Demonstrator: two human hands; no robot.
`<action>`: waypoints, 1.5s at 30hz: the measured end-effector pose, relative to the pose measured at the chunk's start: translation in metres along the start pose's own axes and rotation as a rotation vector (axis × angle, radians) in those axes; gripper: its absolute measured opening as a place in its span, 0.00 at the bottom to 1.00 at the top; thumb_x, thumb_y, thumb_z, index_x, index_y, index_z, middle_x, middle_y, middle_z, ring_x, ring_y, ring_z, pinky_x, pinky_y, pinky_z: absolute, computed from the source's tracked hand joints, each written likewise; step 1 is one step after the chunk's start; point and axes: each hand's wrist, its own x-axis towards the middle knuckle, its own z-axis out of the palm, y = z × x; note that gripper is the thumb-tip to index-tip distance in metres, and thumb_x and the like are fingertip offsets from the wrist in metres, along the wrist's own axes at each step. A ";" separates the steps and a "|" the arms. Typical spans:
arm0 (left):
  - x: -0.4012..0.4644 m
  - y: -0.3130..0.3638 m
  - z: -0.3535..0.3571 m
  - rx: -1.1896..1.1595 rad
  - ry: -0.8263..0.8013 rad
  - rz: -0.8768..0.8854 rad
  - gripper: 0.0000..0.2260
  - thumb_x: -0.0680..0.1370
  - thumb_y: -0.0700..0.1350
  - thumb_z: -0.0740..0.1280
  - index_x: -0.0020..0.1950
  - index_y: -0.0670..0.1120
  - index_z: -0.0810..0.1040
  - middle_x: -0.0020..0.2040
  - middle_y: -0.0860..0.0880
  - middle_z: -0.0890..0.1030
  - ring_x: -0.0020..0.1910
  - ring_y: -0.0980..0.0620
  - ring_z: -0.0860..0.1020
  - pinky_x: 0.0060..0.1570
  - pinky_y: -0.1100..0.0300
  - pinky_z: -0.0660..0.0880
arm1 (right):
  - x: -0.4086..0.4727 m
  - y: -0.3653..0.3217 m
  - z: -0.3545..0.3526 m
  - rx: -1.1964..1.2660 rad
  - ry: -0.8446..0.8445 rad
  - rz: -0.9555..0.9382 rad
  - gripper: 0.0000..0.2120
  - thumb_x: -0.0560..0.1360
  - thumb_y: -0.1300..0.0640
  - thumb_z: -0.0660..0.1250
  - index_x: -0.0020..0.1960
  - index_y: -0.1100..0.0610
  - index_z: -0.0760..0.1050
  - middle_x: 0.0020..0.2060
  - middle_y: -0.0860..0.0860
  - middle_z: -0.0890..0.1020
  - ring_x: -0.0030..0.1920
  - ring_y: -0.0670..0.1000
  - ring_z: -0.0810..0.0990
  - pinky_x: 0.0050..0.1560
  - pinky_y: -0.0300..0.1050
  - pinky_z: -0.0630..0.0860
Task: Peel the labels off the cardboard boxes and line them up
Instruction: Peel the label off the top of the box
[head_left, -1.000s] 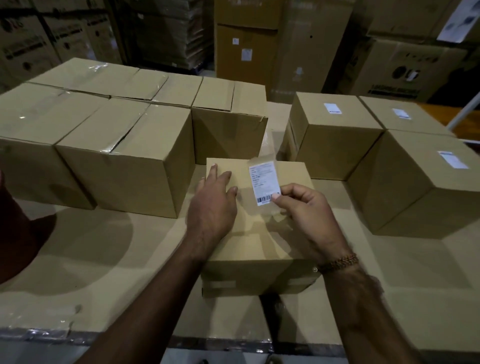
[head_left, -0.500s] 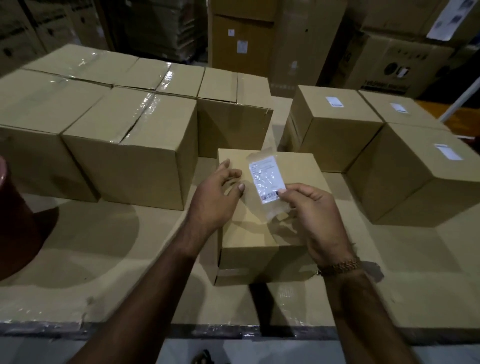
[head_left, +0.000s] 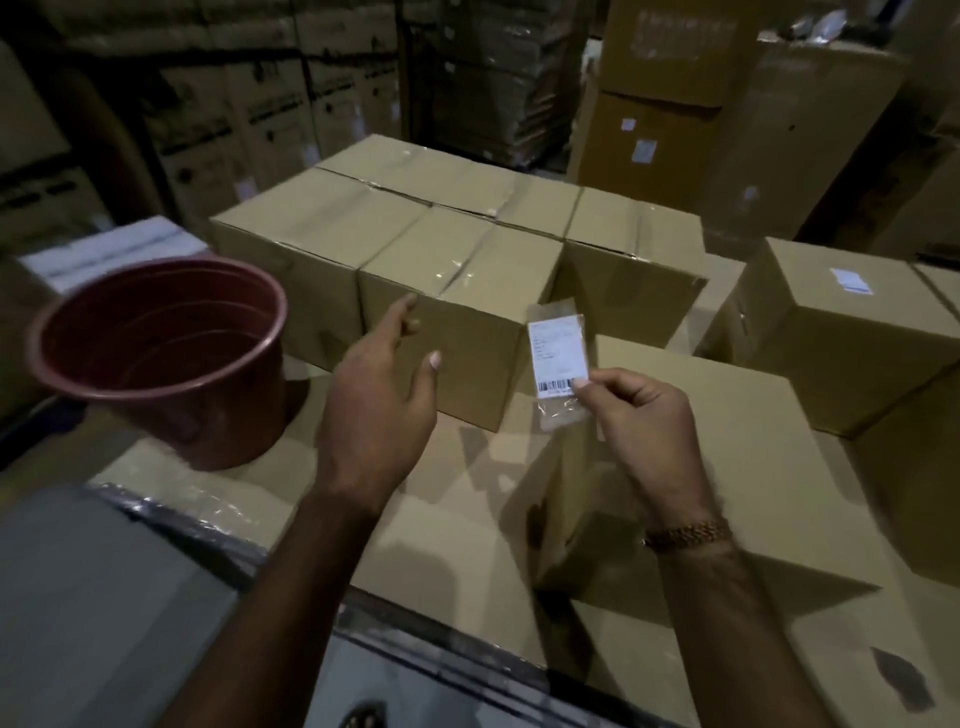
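A white barcode label (head_left: 557, 356) on a clear tape backing is fully off its box; my right hand (head_left: 641, 421) pinches its lower edge in the air. Under that hand sits the small bare cardboard box (head_left: 727, 441) it came from. My left hand (head_left: 382, 395) hovers open with fingers spread, in front of a block of plain boxes (head_left: 457, 244) standing side by side. At the right, another box (head_left: 831, 332) carries a white label (head_left: 850, 280) on its top.
A red-brown plastic bucket (head_left: 156, 353) stands at the left on the cardboard-covered work surface (head_left: 457, 519). The surface's front edge runs diagonally near me. Stacked cartons (head_left: 670, 104) fill the dark background.
The view has swung left, bringing the bucket into sight. My left hand has come off the small box and moved left. My right hand still holds the peeled label.
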 end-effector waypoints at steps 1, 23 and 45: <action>0.008 -0.009 -0.017 0.011 0.051 0.009 0.26 0.82 0.48 0.69 0.80 0.56 0.68 0.67 0.54 0.80 0.65 0.52 0.79 0.64 0.46 0.78 | 0.001 -0.003 0.020 0.013 -0.016 -0.011 0.04 0.78 0.62 0.76 0.49 0.54 0.88 0.46 0.48 0.90 0.51 0.49 0.88 0.58 0.51 0.85; 0.158 -0.243 -0.217 0.325 0.164 -0.154 0.21 0.82 0.51 0.68 0.75 0.53 0.74 0.63 0.50 0.83 0.63 0.45 0.79 0.65 0.39 0.76 | 0.022 -0.032 0.395 -0.211 -0.229 -0.015 0.02 0.75 0.57 0.79 0.45 0.52 0.86 0.33 0.45 0.86 0.35 0.43 0.83 0.42 0.49 0.85; 0.170 -0.285 -0.230 0.251 0.086 -0.179 0.20 0.82 0.49 0.68 0.74 0.50 0.75 0.63 0.49 0.81 0.64 0.46 0.77 0.66 0.40 0.74 | 0.025 -0.037 0.446 -0.837 0.007 -0.213 0.10 0.77 0.45 0.76 0.57 0.45 0.85 0.48 0.45 0.82 0.51 0.47 0.73 0.51 0.40 0.73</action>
